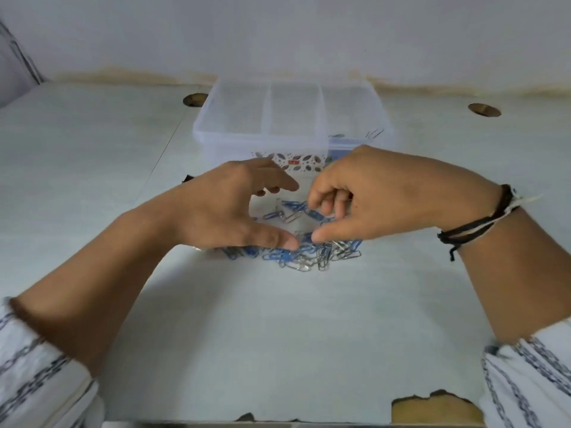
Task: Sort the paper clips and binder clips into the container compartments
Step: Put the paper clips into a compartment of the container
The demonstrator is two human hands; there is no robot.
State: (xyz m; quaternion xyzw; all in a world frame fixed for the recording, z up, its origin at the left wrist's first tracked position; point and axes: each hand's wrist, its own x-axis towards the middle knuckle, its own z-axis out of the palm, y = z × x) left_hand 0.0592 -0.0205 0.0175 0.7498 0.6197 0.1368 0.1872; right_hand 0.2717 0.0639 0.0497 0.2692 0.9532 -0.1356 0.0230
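A heap of blue and silver paper clips lies on the white table in front of me. Both hands curve around it, thumbs nearly meeting at its near side. My left hand is cupped with fingers spread and nothing held. My right hand has its fingers curled down onto the clips; whether it grips any I cannot tell. Behind the hands stands a clear plastic container with three compartments. A few clips show in its right compartment. No binder clip is clearly visible.
The table has two round cable holes at the back and chipped veneer on the front edge. A wall rises right behind the container. A dark thread band circles my right wrist.
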